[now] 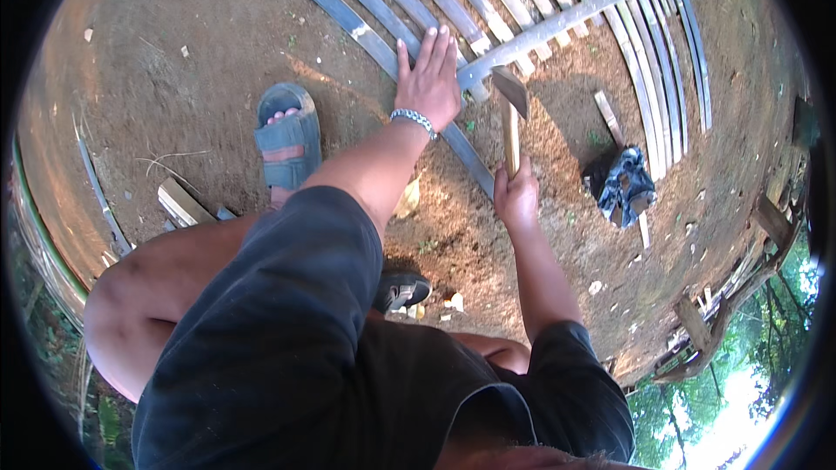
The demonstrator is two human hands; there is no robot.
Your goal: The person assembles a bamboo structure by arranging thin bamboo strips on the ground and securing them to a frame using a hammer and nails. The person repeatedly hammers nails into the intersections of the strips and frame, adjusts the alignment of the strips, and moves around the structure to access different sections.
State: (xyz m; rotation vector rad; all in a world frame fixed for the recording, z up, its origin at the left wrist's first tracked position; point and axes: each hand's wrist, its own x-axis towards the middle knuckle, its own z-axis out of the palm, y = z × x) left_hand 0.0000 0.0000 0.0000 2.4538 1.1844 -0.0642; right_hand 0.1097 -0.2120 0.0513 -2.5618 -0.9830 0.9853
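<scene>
Bamboo-like slats (374,0), some grey and some tan, lie side by side on the ground. One long crosspiece (566,20) runs over them on a slant. My left hand (428,78) is flat on a grey slat (468,159) close to the crosspiece's near end, fingers stretched out and a bracelet at the wrist. In my right hand (517,198) is the wooden handle of a hatchet (511,135). Its dark metal head is raised beside that crosspiece end, apparently just off it. The palm side of my left hand is hidden.
A crumpled dark plastic bag (627,187) lies on the dirt to the right, by a short stick (609,117). My sandalled foot (287,144) is left of the slats. Wood offcuts (183,200) lie at the left, and logs (694,324) line the lower right edge.
</scene>
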